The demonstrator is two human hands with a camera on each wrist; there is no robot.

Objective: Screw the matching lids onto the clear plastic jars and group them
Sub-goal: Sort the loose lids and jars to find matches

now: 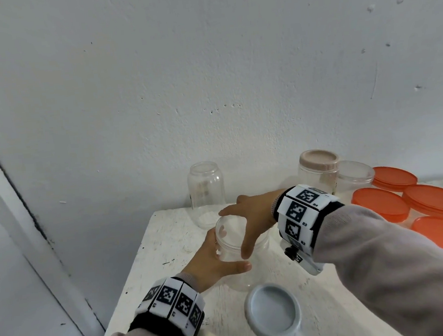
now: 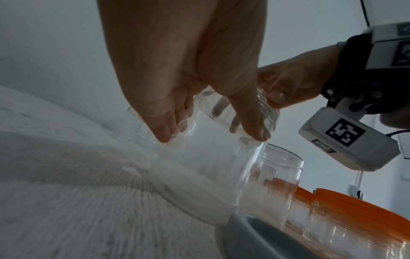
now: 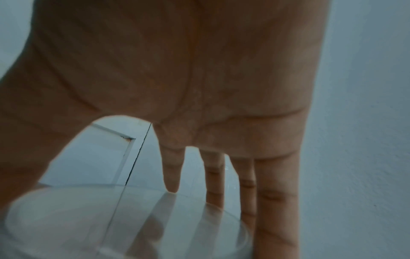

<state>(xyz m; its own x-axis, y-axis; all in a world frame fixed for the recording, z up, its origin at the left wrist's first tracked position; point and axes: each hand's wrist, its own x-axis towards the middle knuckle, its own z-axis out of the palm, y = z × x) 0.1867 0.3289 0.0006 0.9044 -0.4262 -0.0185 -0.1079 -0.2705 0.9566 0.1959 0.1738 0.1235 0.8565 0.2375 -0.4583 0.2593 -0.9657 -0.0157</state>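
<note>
White painted table (image 1: 168, 242), scuffed surface, stood against a pale plaster wall (image 1: 205, 62).

Four orange round plastic lids (image 1: 432, 200), lying flat at the table's right side, some seated on clear tubs.

Clear plastic jar with beige screw lid (image 1: 318, 171), upright near the wall; a wide open clear plastic tub (image 1: 355, 176) just beside it on the right.

Tall open clear plastic jar (image 1: 206, 188), upright at the back of the table, apart from the hands.

Open clear plastic jar, unlidded (image 1: 231, 242), stood at table centre between both hands.

Grey round plastic lid (image 1: 272, 314), lying inner face up, just in front of that jar.

Left hand (image 1: 212, 262): fingers and thumb wrapped round the jar's body.

Right hand (image 1: 251, 218): spread over the jar's mouth from above, thumb and fingers curled down onto its threaded neck.

Marker-printed wristbands (image 1: 299, 212), one on each wrist.
</note>
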